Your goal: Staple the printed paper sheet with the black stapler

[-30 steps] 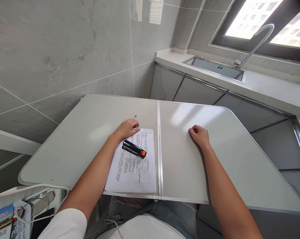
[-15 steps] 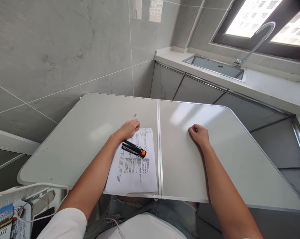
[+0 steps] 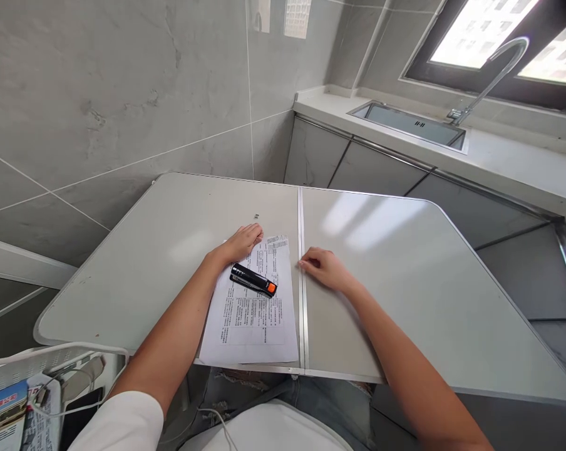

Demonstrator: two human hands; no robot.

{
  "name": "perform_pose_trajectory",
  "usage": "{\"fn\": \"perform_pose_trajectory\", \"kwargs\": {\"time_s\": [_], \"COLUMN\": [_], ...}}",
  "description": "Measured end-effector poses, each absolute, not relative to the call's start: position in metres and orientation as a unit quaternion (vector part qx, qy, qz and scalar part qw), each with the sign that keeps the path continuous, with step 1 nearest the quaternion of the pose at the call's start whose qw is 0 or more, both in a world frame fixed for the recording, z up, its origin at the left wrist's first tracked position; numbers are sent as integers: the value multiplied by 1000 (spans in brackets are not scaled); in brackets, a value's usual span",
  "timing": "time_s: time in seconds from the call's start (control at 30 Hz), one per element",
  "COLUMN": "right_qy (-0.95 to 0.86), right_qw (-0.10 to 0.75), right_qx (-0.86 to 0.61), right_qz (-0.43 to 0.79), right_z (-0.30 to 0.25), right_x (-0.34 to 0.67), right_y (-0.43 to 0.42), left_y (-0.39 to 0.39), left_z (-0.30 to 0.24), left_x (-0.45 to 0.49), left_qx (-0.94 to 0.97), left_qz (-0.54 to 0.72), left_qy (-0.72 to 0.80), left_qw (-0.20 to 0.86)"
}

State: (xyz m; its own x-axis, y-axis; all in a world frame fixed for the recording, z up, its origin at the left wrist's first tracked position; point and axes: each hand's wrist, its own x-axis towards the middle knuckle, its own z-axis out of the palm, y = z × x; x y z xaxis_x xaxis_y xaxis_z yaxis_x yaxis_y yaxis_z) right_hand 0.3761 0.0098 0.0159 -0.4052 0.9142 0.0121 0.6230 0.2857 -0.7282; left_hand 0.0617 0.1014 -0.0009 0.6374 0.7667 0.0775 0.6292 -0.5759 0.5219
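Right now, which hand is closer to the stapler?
Left. The left hand lies just beyond the stapler, at the far left corner of the paper. The right hand is farther off, to the stapler's right, past the paper's edge, by the metal strip.

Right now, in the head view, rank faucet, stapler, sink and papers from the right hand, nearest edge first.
From the right hand:
1. Papers, just to its left.
2. Stapler, on the papers, farther left.
3. Sink, ahead and right.
4. Faucet, behind the sink's right end.

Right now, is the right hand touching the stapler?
Apart. The head view shows a stretch of paper between the stapler and the right hand.
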Motion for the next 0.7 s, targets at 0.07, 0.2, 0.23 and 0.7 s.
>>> {"fn": "perform_pose_trajectory", "kwargs": {"time_s": [0.07, 0.2, 0.23, 0.7], "right_qy": [-779, -794, -789, -714], "right_qw": [207, 195, 195, 247], "right_qx": [-482, -451, -458, -562], "right_qz": [343, 359, 359, 338], "right_z": [18, 17, 16, 7], "right_x": [357, 340, 338, 326], "right_y": [1, -9, -10, -11], "left_y": [102, 105, 105, 102], "left_z": [-3, -7, -8, -2], "left_x": [61, 62, 63, 83], "left_qx": [876, 876, 877, 845], "left_qz": [158, 172, 176, 234], "left_qy": [394, 392, 390, 447], "left_qw": [228, 221, 218, 176]}}
